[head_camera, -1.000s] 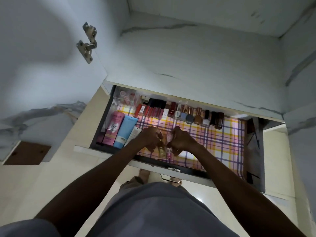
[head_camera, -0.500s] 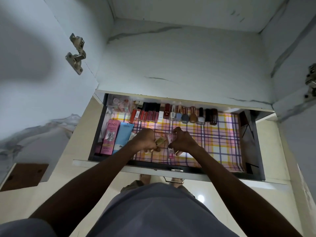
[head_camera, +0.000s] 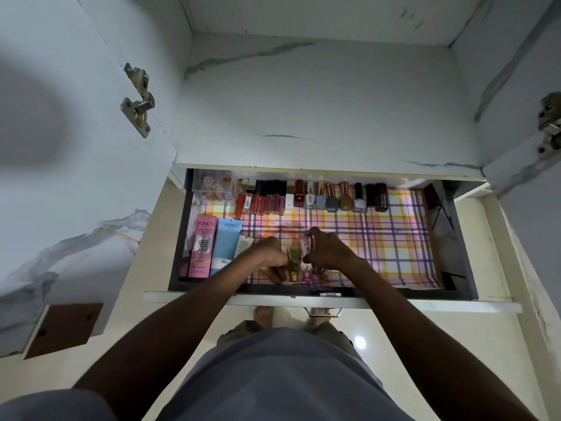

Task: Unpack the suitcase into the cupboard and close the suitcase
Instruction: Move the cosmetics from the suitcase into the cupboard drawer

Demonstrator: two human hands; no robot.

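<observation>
Both hands have barely shifted: left hand [head_camera: 270, 256] curled by a gold tube [head_camera: 293, 262], right hand [head_camera: 326, 252] pinching a pink bottle [head_camera: 306, 247] (probably lining them up) in the drawer [head_camera: 455, 238].

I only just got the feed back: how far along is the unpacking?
Done: a row of nail polish bottles and lip tubes lines the drawer back, with a pink Pond's box at left. In hand: both hands, left and right, are placing small bottles near the front. Left: the suitcase is out of view, so closing it can't be judged.
</observation>
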